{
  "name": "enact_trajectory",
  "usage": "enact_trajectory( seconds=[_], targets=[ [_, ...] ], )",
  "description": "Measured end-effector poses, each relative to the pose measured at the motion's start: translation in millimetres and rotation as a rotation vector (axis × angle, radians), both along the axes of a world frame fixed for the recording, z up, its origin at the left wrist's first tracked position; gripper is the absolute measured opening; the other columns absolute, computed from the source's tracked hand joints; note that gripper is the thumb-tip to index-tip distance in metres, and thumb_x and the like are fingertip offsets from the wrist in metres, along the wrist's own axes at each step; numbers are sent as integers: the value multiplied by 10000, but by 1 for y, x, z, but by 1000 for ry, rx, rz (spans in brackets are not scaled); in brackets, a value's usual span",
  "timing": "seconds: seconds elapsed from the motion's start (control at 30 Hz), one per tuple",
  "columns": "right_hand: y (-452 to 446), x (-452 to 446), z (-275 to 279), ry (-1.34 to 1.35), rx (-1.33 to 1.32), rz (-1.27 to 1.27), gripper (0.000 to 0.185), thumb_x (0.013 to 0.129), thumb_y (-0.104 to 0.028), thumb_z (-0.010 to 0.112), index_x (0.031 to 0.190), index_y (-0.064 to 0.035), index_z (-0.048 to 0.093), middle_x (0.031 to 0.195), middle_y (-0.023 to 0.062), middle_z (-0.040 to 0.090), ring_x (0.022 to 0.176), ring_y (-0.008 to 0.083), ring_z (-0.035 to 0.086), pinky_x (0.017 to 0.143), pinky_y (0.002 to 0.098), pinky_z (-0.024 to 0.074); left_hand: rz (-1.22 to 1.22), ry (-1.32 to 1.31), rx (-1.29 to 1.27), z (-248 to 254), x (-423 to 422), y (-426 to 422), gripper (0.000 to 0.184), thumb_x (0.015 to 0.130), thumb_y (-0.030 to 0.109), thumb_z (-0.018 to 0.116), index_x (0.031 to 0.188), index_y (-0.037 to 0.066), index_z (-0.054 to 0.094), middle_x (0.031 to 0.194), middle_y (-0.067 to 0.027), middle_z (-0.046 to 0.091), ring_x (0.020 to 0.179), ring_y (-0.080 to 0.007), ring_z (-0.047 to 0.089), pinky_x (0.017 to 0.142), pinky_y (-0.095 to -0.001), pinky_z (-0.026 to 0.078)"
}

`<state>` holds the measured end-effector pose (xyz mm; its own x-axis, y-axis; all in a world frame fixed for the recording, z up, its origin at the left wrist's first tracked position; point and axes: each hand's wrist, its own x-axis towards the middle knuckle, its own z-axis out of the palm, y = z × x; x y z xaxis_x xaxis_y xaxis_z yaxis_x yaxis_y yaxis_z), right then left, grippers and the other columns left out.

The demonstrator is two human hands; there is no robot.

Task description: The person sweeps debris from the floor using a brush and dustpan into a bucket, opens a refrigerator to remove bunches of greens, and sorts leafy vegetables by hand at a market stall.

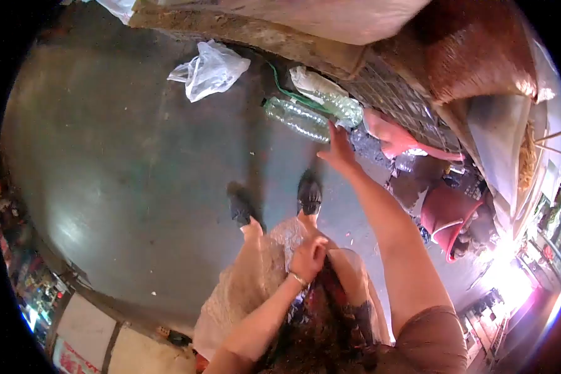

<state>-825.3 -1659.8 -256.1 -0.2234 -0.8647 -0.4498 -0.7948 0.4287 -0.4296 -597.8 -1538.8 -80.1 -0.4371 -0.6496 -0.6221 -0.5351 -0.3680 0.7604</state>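
My right hand (341,153) reaches forward with thumb and fingers apart. Its fingertips are at the near end of a clear plastic bottle (298,118) lying on the floor; whether they touch it I cannot tell. Just behind lies a second, greenish clear bottle (346,109), with a green cord (302,98) running beside it. My left hand (308,257) rests over my lap with its fingers curled in. What it holds, if anything, is hidden.
A crumpled white plastic bag (212,70) lies on the grey floor (137,156). Pink cloth (389,131) and a dark red bag-like item (445,215) are heaped at the right. Along the top runs a ledge (249,31). My shoes (310,192) stand on the floor.
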Motion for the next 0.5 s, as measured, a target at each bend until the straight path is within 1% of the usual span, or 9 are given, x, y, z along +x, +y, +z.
enact_trajectory(
  seconds=[0.1, 0.13, 0.17, 0.23, 0.27, 0.37, 0.4, 0.47, 0.5],
  targets=[
    [-27, 6, -5, -60, 130, -112, 1099, 634, -265, 772, 1468, -136, 69, 1414, 318, 216, 1200, 468, 422, 928, 473, 444, 1, 154, 62, 32, -14, -19, 172, 856, 105, 535, 1021, 95, 580, 887, -146, 635, 745, -337, 620, 644, -406, 496],
    [-32, 9, -12, -56, 264, -150, 1171, 604, -291, 815, 1470, -127, 44, 1432, 273, 197, 1304, 425, 303, 987, 458, 410, -21, 194, 165, 38, -15, -22, 193, 845, 91, 545, 1037, 95, 569, 907, -146, 631, 755, -347, 615, 651, -410, 495],
    [-34, 14, -17, -59, 260, -147, 1171, 604, -291, 815, 1470, -127, 44, 1432, 273, 197, 1304, 425, 303, 987, 458, 410, -18, 191, 160, 39, -16, -21, 193, 845, 91, 545, 1037, 95, 569, 907, -146, 631, 755, -347, 615, 651, -410, 495],
    [-23, 30, -37, 58, 350, -208, 1179, 607, -296, 814, 1472, -135, 29, 1434, 273, 194, 1327, 418, 267, 986, 475, 402, -23, 226, -117, 39, -13, -17, 220, 833, 72, 557, 1052, 86, 556, 936, -138, 631, 789, -354, 610, 673, -414, 493],
    [-12, 42, -49, 148, 233, -183, 1144, 609, -305, 813, 1462, -139, 69, 1378, 266, 286, 1284, 420, 327, 965, 494, 410, -46, 265, -107, 32, -8, -13, 301, 824, 46, 583, 1121, 60, 536, 979, -156, 636, 860, -353, 622, 726, -408, 500],
    [-6, 71, -55, 21, 262, -370, 1040, 604, -275, 806, 1421, -120, 182, 1295, 259, 376, 1229, 412, 376, 960, 504, 402, -75, 225, 27, 39, -3, -16, 295, 818, 35, 590, 1108, 49, 537, 994, -160, 631, 873, -362, 617, 743, -416, 497],
    [-5, 74, -57, 17, 267, -376, 1040, 604, -275, 806, 1421, -120, 182, 1295, 259, 376, 1229, 412, 376, 960, 504, 402, -100, 187, -50, 40, -2, -14, 295, 818, 29, 588, 1107, 47, 535, 996, -164, 626, 880, -367, 613, 734, -412, 498],
    [4, 77, -61, -5, 188, -388, 958, 584, -202, 789, 1367, -97, 247, 1201, 250, 447, 1133, 374, 466, 812, 490, 492, -64, 211, -63, 39, -2, -8, 279, 819, 34, 587, 1095, 45, 546, 986, -162, 627, 863, -358, 617, 730, -408, 498],
    [16, 79, -63, 4, 201, -400, 958, 584, -202, 789, 1367, -97, 247, 1201, 250, 447, 1133, 374, 466, 812, 490, 492, -20, 242, -81, 38, -3, -4, 263, 821, 40, 586, 1082, 44, 556, 975, -159, 629, 847, -349, 621, 726, -405, 499]
  ],
)
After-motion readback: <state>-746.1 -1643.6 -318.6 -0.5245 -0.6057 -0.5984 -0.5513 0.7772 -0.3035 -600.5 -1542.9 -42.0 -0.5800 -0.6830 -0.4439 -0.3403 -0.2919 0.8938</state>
